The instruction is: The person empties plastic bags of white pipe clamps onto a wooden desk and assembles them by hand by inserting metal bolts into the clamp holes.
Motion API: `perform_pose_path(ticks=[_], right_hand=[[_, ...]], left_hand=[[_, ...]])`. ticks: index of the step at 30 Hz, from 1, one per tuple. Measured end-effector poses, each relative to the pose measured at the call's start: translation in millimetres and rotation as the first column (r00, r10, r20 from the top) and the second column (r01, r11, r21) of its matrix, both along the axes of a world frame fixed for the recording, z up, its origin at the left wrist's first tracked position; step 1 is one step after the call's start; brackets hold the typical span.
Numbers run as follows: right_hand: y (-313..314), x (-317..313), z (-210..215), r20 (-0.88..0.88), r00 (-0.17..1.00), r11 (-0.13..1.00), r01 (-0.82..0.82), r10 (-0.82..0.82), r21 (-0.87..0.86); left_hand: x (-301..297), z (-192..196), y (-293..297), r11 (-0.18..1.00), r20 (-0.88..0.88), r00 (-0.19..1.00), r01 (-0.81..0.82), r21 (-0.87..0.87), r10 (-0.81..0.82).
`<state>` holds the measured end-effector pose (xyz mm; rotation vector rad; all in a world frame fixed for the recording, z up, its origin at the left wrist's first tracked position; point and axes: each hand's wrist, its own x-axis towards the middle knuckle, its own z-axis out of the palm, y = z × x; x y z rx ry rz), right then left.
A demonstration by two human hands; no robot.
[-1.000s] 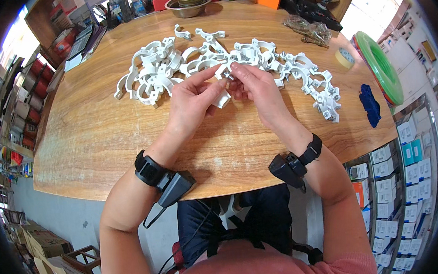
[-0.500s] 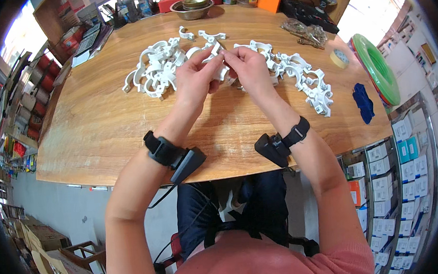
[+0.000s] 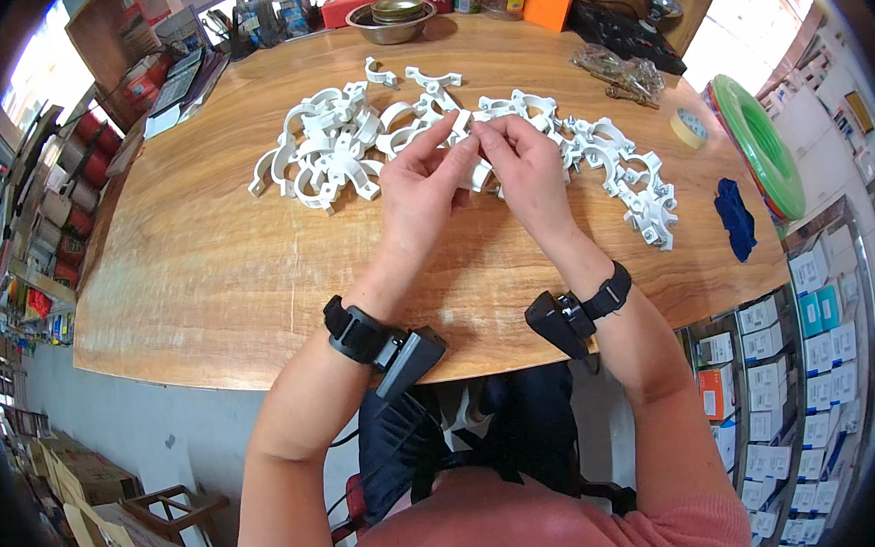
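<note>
Both hands, left hand (image 3: 420, 179) and right hand (image 3: 521, 163), pinch one curved white plastic clamp (image 3: 464, 123) (smooth, glossy).

Layout relative to the wooden table (image 3: 207, 278). The pile of pipe clamps (image 3: 334, 144) lies on the table's far middle, spreading rightward into a second run of clamps (image 3: 638, 186). The left hand (image 3: 417, 189) and right hand (image 3: 526, 168) meet above the table just before this pile, both touching one pipe clamp (image 3: 464, 126) between them. Behind the pile, at the table's far edge, stands a metal bowl (image 3: 392, 18). A bag of screws (image 3: 610, 67) lies far right; a tape roll (image 3: 689, 128) lies nearer the right edge, a coiled hose (image 3: 760, 143) beyond it, and a cloth (image 3: 735, 220) just before the tape roll.
</note>
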<state>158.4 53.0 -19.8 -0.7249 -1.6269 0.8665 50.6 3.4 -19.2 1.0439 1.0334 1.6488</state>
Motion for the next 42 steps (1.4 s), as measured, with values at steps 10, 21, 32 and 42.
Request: perform_pose_path(ticks=[10, 21, 32, 42], right_hand=[[0.1, 6.9, -1.5, -0.043, 0.995, 0.985, -0.097, 0.091, -0.142], [-4.7, -3.3, -4.2, -0.110, 0.991, 0.987, -0.093, 0.079, -0.133], [-2.2, -4.9, -5.2, -0.040, 0.994, 0.987, -0.101, 0.097, -0.121], [-1.2, -7.4, -6.1, -0.100, 0.995, 0.998, 0.022, -0.017, 0.051]], left_hand=[[6.7, -4.7, -2.0, 0.997, -0.017, 1.000, 0.007, 0.079, -0.005], [-8.5, -9.1, -2.1, 0.993, -0.048, 0.998, -0.033, 0.114, 0.039], [-8.5, -10.9, 0.2, 0.993, -0.087, 0.994, -0.051, 0.105, 0.060], [-6.5, -11.5, 2.6, 0.992, -0.104, 0.991, -0.079, 0.096, 0.089]])
